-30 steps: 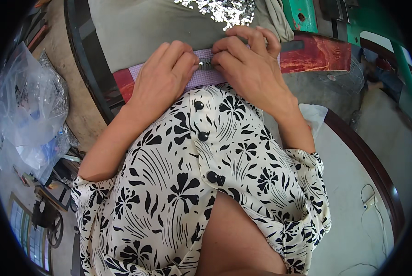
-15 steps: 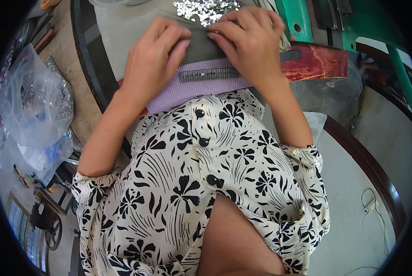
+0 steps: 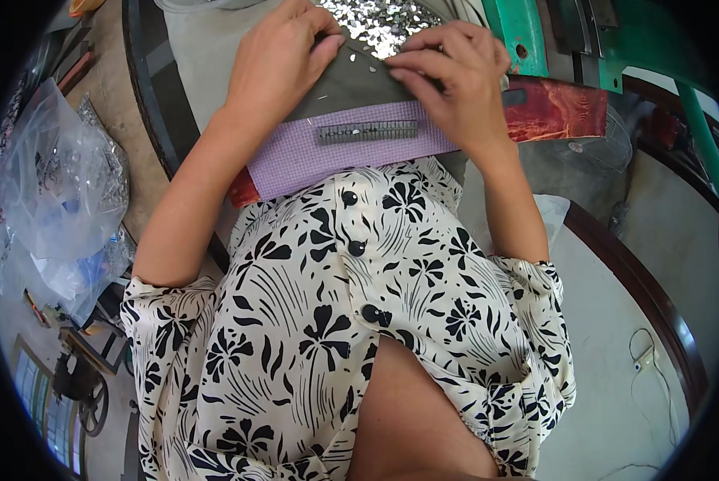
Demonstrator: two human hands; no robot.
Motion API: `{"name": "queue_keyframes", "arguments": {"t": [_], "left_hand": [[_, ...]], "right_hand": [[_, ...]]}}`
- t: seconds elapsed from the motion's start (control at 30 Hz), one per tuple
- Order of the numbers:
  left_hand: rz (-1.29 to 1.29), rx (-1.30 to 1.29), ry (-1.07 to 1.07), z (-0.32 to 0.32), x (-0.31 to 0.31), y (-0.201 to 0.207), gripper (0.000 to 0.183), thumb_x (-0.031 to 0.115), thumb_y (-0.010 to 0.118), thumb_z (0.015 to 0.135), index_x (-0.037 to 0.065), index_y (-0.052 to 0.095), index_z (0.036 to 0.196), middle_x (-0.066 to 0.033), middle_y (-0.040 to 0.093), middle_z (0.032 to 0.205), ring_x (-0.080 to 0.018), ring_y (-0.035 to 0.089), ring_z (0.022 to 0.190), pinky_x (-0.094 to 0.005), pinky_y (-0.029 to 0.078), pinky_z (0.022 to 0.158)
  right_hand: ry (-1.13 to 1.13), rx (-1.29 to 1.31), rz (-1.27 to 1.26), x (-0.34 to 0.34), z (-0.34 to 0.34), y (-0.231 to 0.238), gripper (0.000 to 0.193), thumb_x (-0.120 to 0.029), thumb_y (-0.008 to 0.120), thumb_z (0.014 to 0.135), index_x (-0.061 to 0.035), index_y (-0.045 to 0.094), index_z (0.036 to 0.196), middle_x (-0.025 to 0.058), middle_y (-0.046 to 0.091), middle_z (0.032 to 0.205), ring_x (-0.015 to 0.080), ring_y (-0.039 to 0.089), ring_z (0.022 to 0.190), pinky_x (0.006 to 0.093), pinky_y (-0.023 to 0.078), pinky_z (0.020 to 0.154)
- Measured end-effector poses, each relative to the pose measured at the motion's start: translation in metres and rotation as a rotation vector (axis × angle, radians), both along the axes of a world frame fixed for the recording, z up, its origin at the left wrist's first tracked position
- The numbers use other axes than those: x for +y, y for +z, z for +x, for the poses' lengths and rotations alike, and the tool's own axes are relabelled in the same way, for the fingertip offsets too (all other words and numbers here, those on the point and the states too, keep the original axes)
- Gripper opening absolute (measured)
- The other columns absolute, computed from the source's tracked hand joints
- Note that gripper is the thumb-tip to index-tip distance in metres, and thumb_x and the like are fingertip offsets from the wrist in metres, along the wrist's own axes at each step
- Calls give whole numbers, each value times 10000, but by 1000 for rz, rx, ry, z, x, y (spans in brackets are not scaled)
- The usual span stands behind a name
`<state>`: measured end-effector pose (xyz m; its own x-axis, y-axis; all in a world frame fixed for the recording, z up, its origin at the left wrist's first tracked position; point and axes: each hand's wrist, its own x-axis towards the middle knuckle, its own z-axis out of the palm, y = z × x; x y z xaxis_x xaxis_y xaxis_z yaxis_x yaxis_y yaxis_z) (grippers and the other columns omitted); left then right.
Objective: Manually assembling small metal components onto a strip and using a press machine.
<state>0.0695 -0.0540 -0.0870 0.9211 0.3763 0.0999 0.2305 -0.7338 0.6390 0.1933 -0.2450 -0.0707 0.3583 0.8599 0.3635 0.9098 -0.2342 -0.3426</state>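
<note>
A pile of small shiny silver pieces (image 3: 371, 26) lies on grey-green cloth (image 3: 335, 90) at the far side of the work surface. My left hand (image 3: 277, 60) is at the pile's left edge, thumb and forefinger pinched together; whatever is between them is too small to make out. At the pile's right edge my right hand (image 3: 459, 80) has its thumb and forefinger drawn close, tips beside the pieces. Nearer me, a narrow grey slotted block (image 3: 367, 132) rests on a purple checked cloth (image 3: 295, 164). A few small silver pieces sit on its top. Neither hand touches the block.
A red patterned board (image 3: 564, 112) sticks out on the right, below green metal machine parts (image 3: 520, 36). Clear plastic bags (image 3: 62, 176) are at the left. A white cord with a plug (image 3: 646, 359) lies at the lower right.
My left hand has moved up and away from me; my right hand has shifted slightly right and down. The silver pile has spread nearer, and more of the slotted block shows.
</note>
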Motion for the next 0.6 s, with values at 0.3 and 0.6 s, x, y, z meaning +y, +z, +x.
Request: {"name": "queue_keyframes", "arguments": {"t": [0.3,0.6], "left_hand": [[-57,-6,36,-9,-4,0,154,133,697,850,48,713,978,-56,648,907,-218,636,699,-315,504,674],[47,-10,53,-7,2,-5,158,177,707,875,51,712,971,-54,640,875,-217,632,706,-325,488,650]], "right_hand": [[48,-4,-28,4,-3,3,122,-180,798,740,-185,750,853,-81,653,997,198,529,1064,379,308,931],[31,103,-100,21,-10,18,98,-131,748,761,-89,699,833,50,597,960,283,504,1046,460,317,932]]}}
